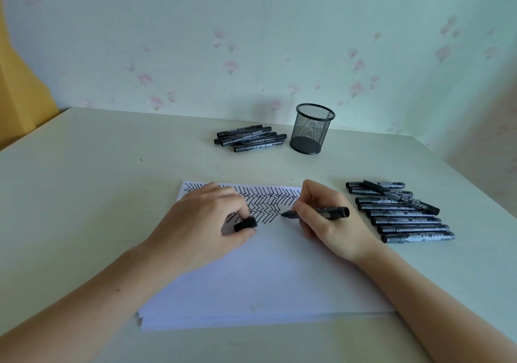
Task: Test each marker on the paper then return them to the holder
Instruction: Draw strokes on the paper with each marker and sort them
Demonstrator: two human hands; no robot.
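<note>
Head view: an uncapped marker [321, 212] is gripped in the right hand [330, 217], tip at the hatch marks on the paper [265, 278] at frame centre; its cap [245, 224] is pinched in the left hand [207, 222]. Testing appears under way. Recapping is called for next, then the empty holder [312, 129], upper centre on the counter [98, 180].

Holder [312, 129] is black wire mesh, prob. metal, see-through w/ faint sheen; markers [402, 212] dark plastic w/ semi-gloss barrels & matt caps; paper [268, 273] plain matt white sheets; tabletop [112, 172] smooth pale laminate, matt; wall [251, 40] papered, floral print.
</note>
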